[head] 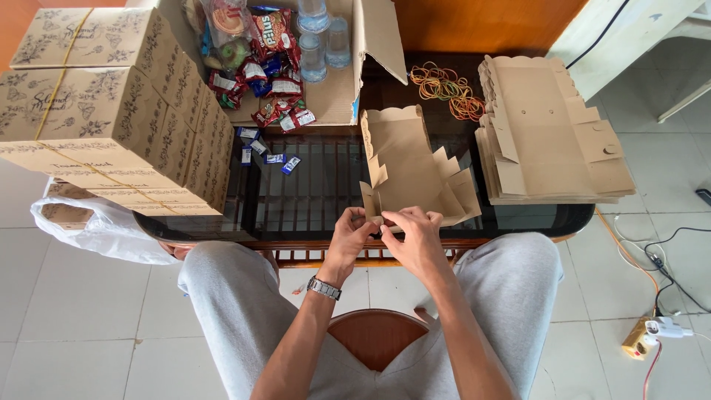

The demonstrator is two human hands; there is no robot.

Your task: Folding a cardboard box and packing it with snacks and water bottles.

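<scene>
At the near counter [311,200] edge, left hand [350,235] and right hand [415,235] both pinch the near flaps of a half-folded box [415,167], which rests on the glass beside a stack of flat blanks [548,133].

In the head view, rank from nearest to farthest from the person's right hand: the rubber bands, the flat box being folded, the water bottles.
From the right hand:
1. Flat box being folded: touched at its near edge by both hands.
2. Rubber bands: farther back on the table, slightly right.
3. Water bottles: inside the open carton at the far edge, left.
</scene>
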